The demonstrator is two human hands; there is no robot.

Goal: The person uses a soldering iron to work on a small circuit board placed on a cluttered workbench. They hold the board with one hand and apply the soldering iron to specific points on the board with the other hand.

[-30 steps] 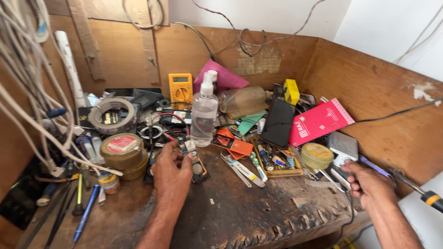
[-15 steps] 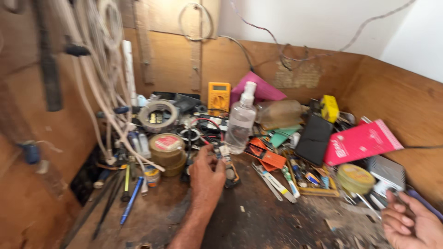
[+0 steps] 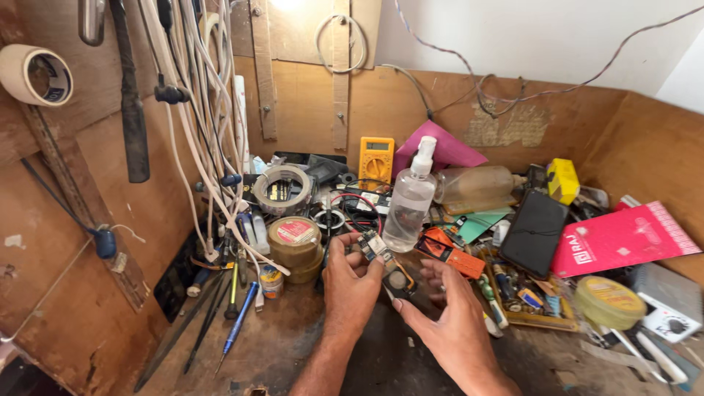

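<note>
So, quick rundown:
left hand [image 3: 350, 282]: pinching small board [image 3: 375, 247]
right hand [image 3: 440, 315]: fingers spread, gripping nothing, near dark part [image 3: 398, 282]
risk: probably knocks bottle [image 3: 409, 202] over, elbows too close

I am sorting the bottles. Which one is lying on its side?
The cloudy plastic bottle at the back lies sideways; the clear spray bottle beside it stands upright.

Single head-worn camera looked down and forward, close over the cluttered wooden workbench [image 3: 293, 345], facing its back wall; no second view existed.
</note>
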